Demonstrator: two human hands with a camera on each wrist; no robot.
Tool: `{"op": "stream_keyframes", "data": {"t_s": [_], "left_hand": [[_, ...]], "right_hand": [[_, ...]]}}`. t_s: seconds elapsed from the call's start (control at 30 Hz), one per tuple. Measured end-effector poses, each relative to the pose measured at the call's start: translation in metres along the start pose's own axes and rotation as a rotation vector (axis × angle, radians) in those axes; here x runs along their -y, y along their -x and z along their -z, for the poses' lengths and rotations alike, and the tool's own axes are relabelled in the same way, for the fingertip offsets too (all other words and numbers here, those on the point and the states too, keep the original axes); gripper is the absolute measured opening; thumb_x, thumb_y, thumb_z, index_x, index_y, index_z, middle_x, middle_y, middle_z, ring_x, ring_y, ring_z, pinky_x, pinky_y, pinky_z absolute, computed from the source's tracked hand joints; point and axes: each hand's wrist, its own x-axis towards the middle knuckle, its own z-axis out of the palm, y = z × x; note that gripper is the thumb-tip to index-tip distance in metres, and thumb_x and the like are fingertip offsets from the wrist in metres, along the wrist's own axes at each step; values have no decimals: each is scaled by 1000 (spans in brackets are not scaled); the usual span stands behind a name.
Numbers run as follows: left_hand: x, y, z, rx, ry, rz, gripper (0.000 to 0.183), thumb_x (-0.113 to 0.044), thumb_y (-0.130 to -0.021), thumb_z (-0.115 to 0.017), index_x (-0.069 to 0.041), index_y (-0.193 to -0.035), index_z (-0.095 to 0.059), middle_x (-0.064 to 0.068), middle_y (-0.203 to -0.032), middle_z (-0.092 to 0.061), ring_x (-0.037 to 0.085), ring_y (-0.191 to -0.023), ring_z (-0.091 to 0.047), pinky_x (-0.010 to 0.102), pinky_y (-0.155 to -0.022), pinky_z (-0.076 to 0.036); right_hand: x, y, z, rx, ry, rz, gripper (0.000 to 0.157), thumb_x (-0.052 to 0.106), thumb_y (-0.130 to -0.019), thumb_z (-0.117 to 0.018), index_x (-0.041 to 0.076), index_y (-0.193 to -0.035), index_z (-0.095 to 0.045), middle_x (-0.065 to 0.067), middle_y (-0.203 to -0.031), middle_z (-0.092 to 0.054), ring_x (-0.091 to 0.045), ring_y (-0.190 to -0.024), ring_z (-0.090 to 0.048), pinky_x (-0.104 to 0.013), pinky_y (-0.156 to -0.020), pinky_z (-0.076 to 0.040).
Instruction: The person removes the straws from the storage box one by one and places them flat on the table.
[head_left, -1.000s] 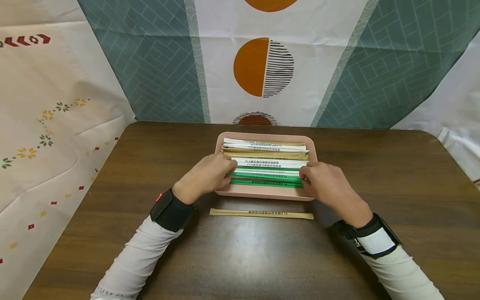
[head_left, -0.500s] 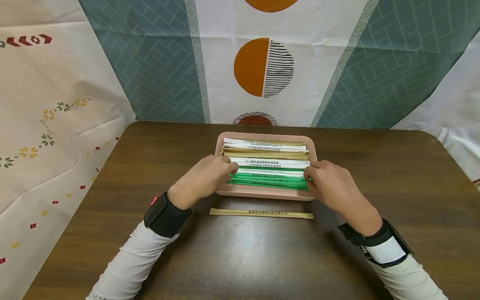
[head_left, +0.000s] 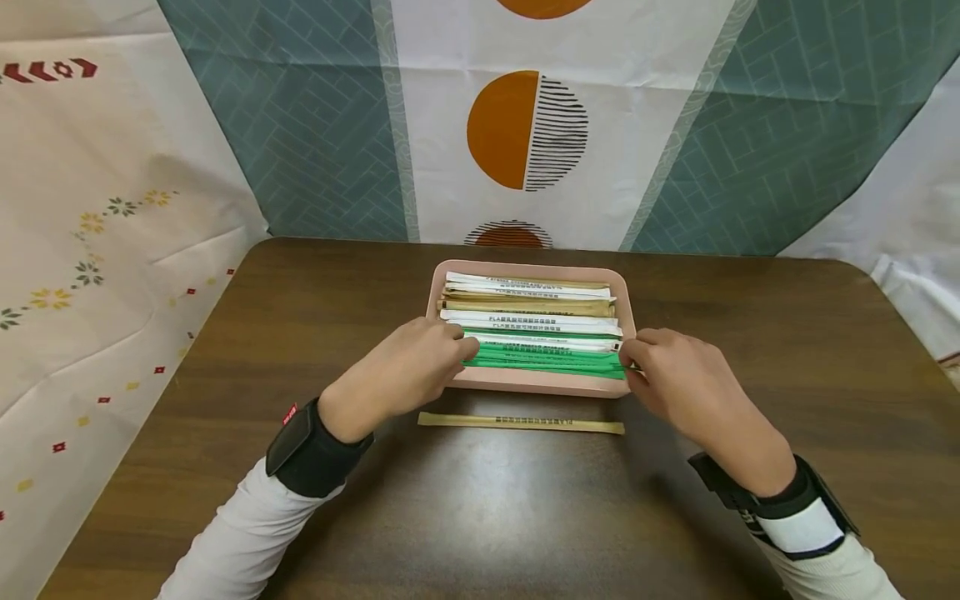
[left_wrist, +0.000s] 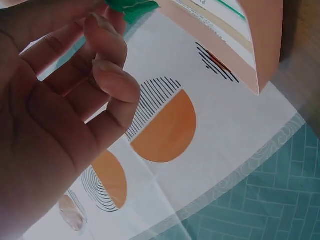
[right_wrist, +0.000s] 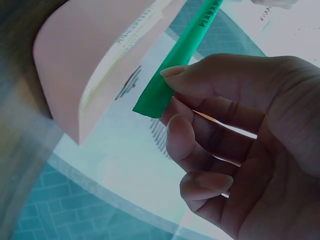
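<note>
My left hand (head_left: 408, 362) and right hand (head_left: 690, 379) pinch opposite ends of a green paper-wrapped straw (head_left: 551, 369), which overlaps the front of the pink tray in the head view. In the right wrist view the thumb presses on the flat green end of the wrapped straw (right_wrist: 167, 82), raised beside the tray wall. A crumpled green wrapper end (left_wrist: 137, 11) shows at the left fingertips in the left wrist view. Behind the held straw, white, tan and green wrapped straws lie in rows in the pink tray (head_left: 525, 382).
A single tan wrapped straw (head_left: 521, 422) lies on the brown wooden table (head_left: 480, 517), just in front of the tray. Patterned cloth (head_left: 322, 125) hangs behind the table's far edge, and a light cloth (head_left: 97, 350) hangs along its left side.
The front green straw has come up from the tray between both hands. My right hand has shifted right and a little toward me; the left wrist has drawn lower left.
</note>
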Motion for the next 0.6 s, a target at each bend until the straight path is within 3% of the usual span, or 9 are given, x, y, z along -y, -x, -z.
{"op": "stream_keyframes", "data": {"t_s": [0.3,0.6], "left_hand": [[-12,20,-10,-27,13,-58,13,-5,-82,-75,-7,-84,-62,1,-70,-52,14,-62,-49,28,-59,-41],[-22,33,-22,-3,14,-104,18,-5,-81,-75,-10,-80,-58,-1,-72,-53,15,-65,-50,30,-63,-43]], "right_hand": [[6,16,2,-23,4,44,22,1,-69,-83,9,-78,-65,1,-73,-58,-13,-61,-49,-30,-50,-44],[14,34,-7,58,-5,68,22,2,-69,-83,12,-80,-67,3,-75,-61,-14,-64,-54,-32,-55,-48]]}}
